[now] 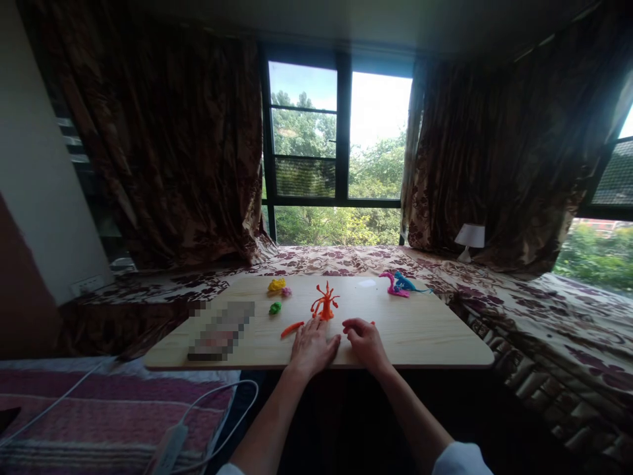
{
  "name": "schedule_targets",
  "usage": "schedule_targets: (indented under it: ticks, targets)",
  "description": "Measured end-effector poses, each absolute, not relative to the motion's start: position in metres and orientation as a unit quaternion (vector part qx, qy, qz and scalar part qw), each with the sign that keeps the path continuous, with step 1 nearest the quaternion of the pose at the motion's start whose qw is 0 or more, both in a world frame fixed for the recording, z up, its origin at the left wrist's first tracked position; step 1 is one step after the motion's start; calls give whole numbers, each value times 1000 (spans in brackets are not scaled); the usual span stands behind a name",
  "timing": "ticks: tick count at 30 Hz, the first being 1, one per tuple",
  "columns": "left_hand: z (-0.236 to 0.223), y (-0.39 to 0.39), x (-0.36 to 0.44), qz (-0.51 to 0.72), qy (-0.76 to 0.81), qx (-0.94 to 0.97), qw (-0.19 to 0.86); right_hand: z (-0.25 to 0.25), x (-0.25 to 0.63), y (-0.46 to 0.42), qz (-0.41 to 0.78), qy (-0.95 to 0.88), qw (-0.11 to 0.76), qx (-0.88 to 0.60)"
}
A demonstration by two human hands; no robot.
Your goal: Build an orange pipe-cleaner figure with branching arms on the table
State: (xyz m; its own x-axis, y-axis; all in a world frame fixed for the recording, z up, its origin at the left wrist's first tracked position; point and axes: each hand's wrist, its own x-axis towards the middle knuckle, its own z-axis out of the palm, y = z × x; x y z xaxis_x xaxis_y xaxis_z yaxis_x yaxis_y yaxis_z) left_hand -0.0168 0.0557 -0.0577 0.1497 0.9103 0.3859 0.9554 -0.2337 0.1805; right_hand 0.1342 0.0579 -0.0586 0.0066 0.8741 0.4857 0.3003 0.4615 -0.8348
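On the pale table, my left hand (313,344) lies flat, palm down, fingers stretched forward to the foot of an orange clay figure (326,303). The figure stands upright, with several thin arms curling from its top. Left of that hand is an orange clay strip (292,330). My right hand (364,341) rests just to the right, its fingers curled in towards the thumb; whatever they may hold is hidden. A small orange-red bit (372,323) shows at its far side.
Yellow clay (277,285), pink clay (287,291) and green clay (275,308) lie at the left. Magenta (394,287) and blue clay figures (405,282) sit back right. A blurred flat object (222,330) lies on the table (425,336). A lamp (469,237) stands beyond.
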Motion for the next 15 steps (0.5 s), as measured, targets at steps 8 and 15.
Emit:
schedule_targets:
  ticks: [8, 15]
  targets:
    - [-58, 62, -1, -250, -614, -745, 73, -60, 135, 61, 292, -636, 567, -435]
    - [-53, 77, 7, -262, -633, -726, 55, -57, 136, 60, 328, -609, 588, -420]
